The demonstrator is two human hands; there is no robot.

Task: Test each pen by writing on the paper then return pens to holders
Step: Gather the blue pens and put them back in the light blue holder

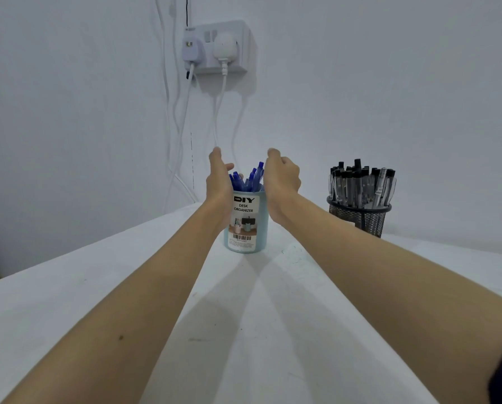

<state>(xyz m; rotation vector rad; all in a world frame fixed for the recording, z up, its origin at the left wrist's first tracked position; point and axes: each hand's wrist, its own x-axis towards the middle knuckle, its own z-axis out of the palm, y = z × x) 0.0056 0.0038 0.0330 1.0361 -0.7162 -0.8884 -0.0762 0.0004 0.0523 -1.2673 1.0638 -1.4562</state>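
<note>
Fingers first: the left hand (219,177) has its fingers (215,154) stretched out pretty much straight, thumb poking in over the pens, nothing gripped; the right hand (281,177) has its fingers (274,154) loosely curled over at the tips, also holding nothing as far as I can see. Both hands sit either side of the top of the light blue pen holder (245,225), palms facing each other; the left wrist looks like it's right up against the holder's side, can't tell if it's actually touching; the right palm is just beside the rim.

The holder stands upright on the white tabletop (98,301) near the back edge, label facing the camera reading "DIY DESK ORGANIZER" with a barcode; a bunch of blue pens (248,177) sticks up out of it between the hands. Off to the right, well apart, there's a black mesh holder (360,218) stuffed with black-capped pens (360,182), also upright.

Behind it all is a plain white wall; a double socket (219,46) up there has two plugs in it, and white cables (182,126) hang down behind the tabletop.
</note>
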